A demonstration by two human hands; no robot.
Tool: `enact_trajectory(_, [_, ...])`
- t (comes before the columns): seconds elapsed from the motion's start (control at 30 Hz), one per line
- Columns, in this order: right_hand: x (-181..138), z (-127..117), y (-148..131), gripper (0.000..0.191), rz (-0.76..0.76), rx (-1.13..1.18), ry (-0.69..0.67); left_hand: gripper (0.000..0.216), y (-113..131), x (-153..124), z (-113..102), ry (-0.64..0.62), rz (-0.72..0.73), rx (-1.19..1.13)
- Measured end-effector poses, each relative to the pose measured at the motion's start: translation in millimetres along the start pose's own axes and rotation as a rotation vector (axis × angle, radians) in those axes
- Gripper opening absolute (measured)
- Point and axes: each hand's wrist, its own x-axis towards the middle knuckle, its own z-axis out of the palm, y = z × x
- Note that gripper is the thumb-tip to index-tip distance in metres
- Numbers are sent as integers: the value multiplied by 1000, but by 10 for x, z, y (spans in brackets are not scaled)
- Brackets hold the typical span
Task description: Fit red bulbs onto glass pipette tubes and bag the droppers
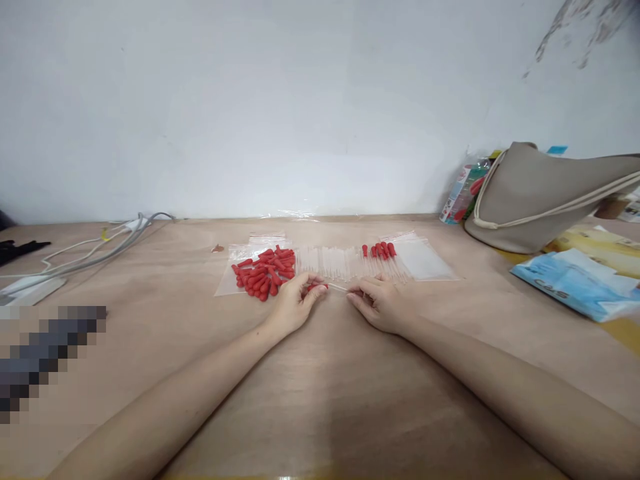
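My left hand (299,301) is closed around a red rubber dropper bulb (318,287), its open end pointing right. Between the hands runs a thin clear glass dropper tube (339,288), pinched at its right end by the fingers of my right hand (376,301). The tube's left tip meets the bulb; whether it sits inside cannot be made out. Left of the hands lies a heap of red bulbs (263,275) on a clear plastic bag (225,283). Beyond the hands is a row of bare glass tubes (327,261). Several droppers with red bulbs (383,251) lie behind my right hand.
A clear zip bag (425,259) lies right of the droppers. Farther right are a grey bag with cord (535,193), a bottle (463,190) and a blue tissue pack (575,283). Cables (110,247) and a power strip (35,290) occupy the left. A wall (300,113) bounds the back.
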Motion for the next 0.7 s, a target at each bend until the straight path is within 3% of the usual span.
enact_trajectory(0.53, [32,-47,43,17,24,188,-127,16,37,-48,-29,-189,59,-3])
enact_trajectory(0.7, [58,-121,71,19,-38,112,-167,15,75,-79,-25,-280,55,-75])
